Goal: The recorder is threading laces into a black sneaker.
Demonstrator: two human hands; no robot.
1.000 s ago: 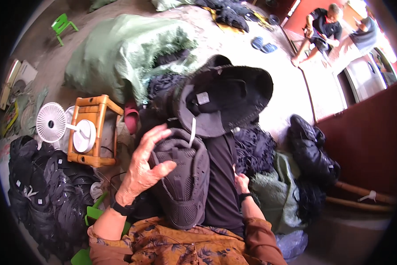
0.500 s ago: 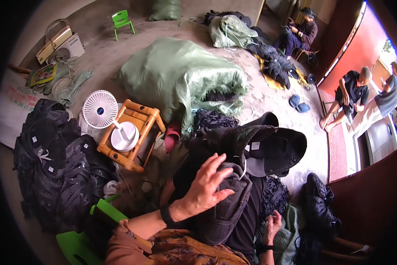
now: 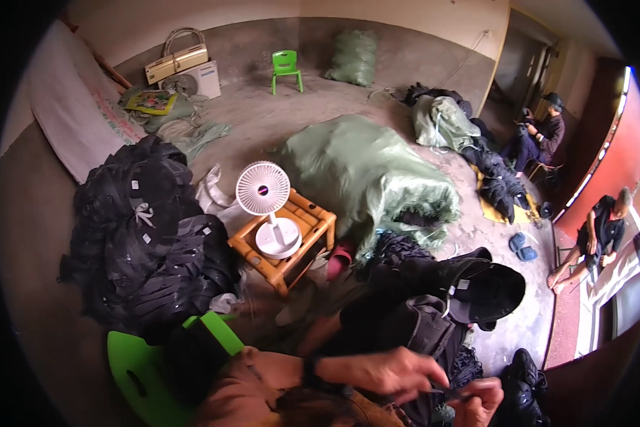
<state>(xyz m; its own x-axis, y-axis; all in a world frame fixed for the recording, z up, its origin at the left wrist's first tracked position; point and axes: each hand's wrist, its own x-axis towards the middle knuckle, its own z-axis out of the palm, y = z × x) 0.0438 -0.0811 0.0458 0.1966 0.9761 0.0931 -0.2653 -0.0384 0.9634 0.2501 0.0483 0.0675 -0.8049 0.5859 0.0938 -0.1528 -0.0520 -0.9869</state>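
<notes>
A: State the condition of each hand.

B: The left hand (image 3: 395,371) reaches across the lap, fingers drawn together and pinching a thin dark strap or cord. The right hand (image 3: 480,400) is curled into a loose fist just beside it, closed on the same dark material. Both are blurred, so the exact grip cannot be confirmed.

A: Location of the work item?

B: The dark grey hat (image 3: 423,327) lies on the lap, directly above the hands, with a black brimmed hat (image 3: 487,292) resting against it. This likely keeps both within reach.

A: Surroundings?

B: A white desk fan (image 3: 264,203) stands on a small orange wooden stool (image 3: 302,235), left of the lap. A heap of black hats (image 3: 145,242) sits further left, beside a green plastic chair (image 3: 145,370).
</notes>
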